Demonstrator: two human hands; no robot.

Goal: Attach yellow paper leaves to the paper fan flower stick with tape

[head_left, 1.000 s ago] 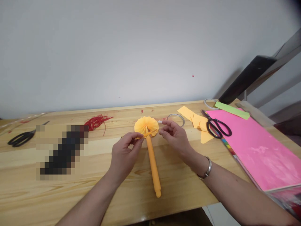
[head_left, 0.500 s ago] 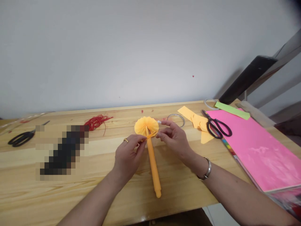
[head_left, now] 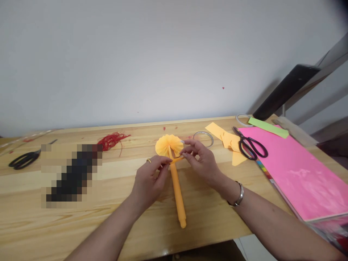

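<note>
The left hand (head_left: 150,177) and the right hand (head_left: 203,163) each have thumb and finger pinched together on one orange strip (head_left: 177,159), the left on its left end, the right on its right. The strip lies between the two grips and crosses in front of the upper end of one orange tube (head_left: 178,195); whether it touches the tube cannot be told. One pleated yellow fan (head_left: 163,144) sits at the tube's far end, just beyond the fingertips, while the tube's near end points back toward the person, between the forearms.

Two grey hoops lie farther off: the near hoop (head_left: 203,132) just past the right hand, the far hoop (head_left: 237,119) by the one green strip (head_left: 268,127). Any print on them is too small to read. Orange scraps (head_left: 216,129) overlap beside the near hoop, so their number is unclear. There are two pairs of black-handled scissors: the right pair (head_left: 244,138) partly on one pink sheet (head_left: 293,174), the left pair (head_left: 25,156) at far left. One red tangle of string (head_left: 111,141) lies beside a pixelated patch (head_left: 73,177) that hides what is there.
</note>
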